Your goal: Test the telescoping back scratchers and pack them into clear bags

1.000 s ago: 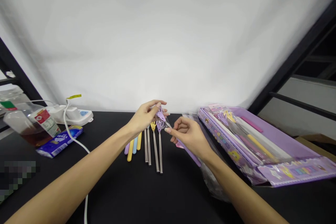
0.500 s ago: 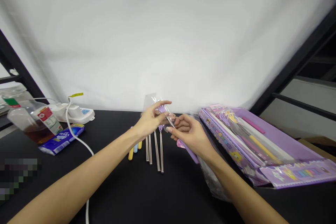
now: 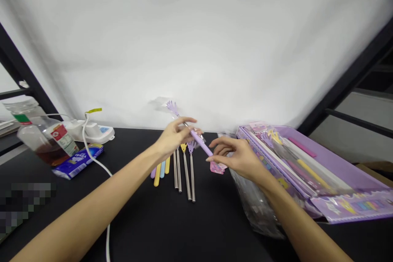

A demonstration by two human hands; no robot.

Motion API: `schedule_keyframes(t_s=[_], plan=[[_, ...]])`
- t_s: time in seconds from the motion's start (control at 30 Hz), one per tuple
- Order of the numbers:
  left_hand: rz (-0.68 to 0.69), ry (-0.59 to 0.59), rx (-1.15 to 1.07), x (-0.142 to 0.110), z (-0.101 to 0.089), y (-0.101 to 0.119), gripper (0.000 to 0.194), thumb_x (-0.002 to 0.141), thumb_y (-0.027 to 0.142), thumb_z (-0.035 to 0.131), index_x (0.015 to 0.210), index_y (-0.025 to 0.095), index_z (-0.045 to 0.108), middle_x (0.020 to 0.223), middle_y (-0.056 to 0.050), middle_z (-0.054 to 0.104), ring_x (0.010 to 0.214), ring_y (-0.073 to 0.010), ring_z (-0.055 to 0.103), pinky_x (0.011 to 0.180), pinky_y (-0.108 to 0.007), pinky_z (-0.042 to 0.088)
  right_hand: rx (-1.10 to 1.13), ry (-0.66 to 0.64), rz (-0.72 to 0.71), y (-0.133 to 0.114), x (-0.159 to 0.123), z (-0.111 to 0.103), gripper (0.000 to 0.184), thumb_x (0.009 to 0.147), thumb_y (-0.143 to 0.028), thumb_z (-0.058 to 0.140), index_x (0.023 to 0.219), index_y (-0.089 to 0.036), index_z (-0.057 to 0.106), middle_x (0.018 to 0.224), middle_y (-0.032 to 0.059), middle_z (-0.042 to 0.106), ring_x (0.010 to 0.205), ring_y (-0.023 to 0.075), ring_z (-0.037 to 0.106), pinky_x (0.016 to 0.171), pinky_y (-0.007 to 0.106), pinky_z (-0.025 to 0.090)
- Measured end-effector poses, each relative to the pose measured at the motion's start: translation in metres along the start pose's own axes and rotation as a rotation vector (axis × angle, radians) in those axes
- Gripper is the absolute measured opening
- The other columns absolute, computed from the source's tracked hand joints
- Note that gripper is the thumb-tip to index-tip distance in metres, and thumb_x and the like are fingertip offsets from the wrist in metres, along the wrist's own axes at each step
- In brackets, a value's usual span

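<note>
A purple back scratcher (image 3: 202, 142) with a hand-shaped head (image 3: 172, 107) lies slanted between my two hands. My left hand (image 3: 175, 135) is closed round its middle, with crinkled clear plastic about the fingers. At the lower end of the purple handle, the fingertips of my right hand (image 3: 235, 156) pinch it. Below, on the black table, lie several back scratchers with steel rods (image 3: 186, 176), one head yellow and one purple. Just left of them are coloured handles (image 3: 157, 175) in yellow, blue and purple. A pink card (image 3: 216, 167) rests under my right fingertips.
A purple display box (image 3: 334, 172) with wrapped back scratchers stands at the right, beside clear plastic bags (image 3: 258, 204). At the left are a jar of brown liquid (image 3: 46, 139), a blue packet (image 3: 78, 161), a power strip (image 3: 102, 134) and a white cable (image 3: 98, 164). A white wall rises behind.
The back scratcher has moved up and left, so its purple head now shows beyond my left hand. My right hand now grips nearer the handle's end, and clear wrapping trails at the head.
</note>
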State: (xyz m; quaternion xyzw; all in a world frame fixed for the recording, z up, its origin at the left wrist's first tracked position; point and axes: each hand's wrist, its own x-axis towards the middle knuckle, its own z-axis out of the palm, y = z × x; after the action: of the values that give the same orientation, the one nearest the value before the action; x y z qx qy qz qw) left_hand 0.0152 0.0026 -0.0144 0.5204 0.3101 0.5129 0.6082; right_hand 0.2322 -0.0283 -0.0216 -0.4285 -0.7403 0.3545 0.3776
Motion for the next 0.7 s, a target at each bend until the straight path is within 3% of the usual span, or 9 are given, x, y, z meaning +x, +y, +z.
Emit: schedule_keyframes(t_s=[0.17, 0.37, 0.43, 0.57, 0.7], plan=[[0.042, -0.177, 0.118, -0.011, 0.023, -0.013, 0.024, 0.087, 0.034, 0.071, 0.104, 0.017, 0.068, 0.108, -0.01, 0.071, 0.096, -0.0198, 0.069, 0.088, -0.035, 0.056, -0.029, 0.158, -0.038, 0.006, 0.003, 0.002, 0.046, 0.06, -0.042, 0.091, 0.08, -0.021, 0.055, 0.059, -0.0057, 0.055, 0.053, 0.011, 0.05, 0.05, 0.024, 0.039], [0.1, -0.26, 0.323, -0.018, 0.026, -0.01, 0.032, 0.093, 0.044, 0.061, 0.105, 0.016, 0.073, 0.097, -0.007, 0.071, 0.088, -0.0173, 0.065, 0.088, -0.033, 0.052, -0.049, 0.248, -0.029, 0.005, 0.003, 0.0, 0.048, 0.06, -0.043, 0.091, 0.083, -0.022, 0.055, 0.056, -0.008, 0.047, 0.053, 0.0107, 0.042, 0.049, 0.024, 0.033], [0.104, -0.274, 0.328, -0.018, 0.023, -0.011, 0.041, 0.096, 0.051, 0.054, 0.1, 0.015, 0.075, 0.09, -0.007, 0.071, 0.085, -0.0174, 0.065, 0.088, -0.034, 0.051, -0.066, 0.245, -0.038, 0.003, 0.003, 0.001, 0.049, 0.058, -0.042, 0.092, 0.089, -0.022, 0.06, 0.061, -0.007, 0.048, 0.056, 0.011, 0.044, 0.049, 0.024, 0.034], [0.148, -0.252, 0.418, -0.019, 0.019, -0.017, 0.053, 0.098, 0.058, 0.044, 0.09, 0.016, 0.076, 0.081, -0.005, 0.07, 0.084, -0.0185, 0.064, 0.09, -0.034, 0.048, -0.073, 0.141, -0.05, 0.002, 0.003, 0.005, 0.055, 0.062, -0.041, 0.09, 0.108, -0.024, 0.066, 0.087, 0.0006, 0.066, 0.066, 0.0142, 0.058, 0.055, 0.027, 0.045], [0.131, -0.306, 0.45, -0.02, 0.017, -0.013, 0.059, 0.099, 0.06, 0.037, 0.081, 0.018, 0.074, 0.088, -0.006, 0.07, 0.092, -0.0205, 0.063, 0.095, -0.037, 0.047, -0.026, 0.078, -0.118, 0.006, 0.002, 0.006, 0.065, 0.07, -0.036, 0.086, 0.128, -0.027, 0.06, 0.103, 0.0047, 0.075, 0.095, 0.0236, 0.069, 0.084, 0.036, 0.054]])
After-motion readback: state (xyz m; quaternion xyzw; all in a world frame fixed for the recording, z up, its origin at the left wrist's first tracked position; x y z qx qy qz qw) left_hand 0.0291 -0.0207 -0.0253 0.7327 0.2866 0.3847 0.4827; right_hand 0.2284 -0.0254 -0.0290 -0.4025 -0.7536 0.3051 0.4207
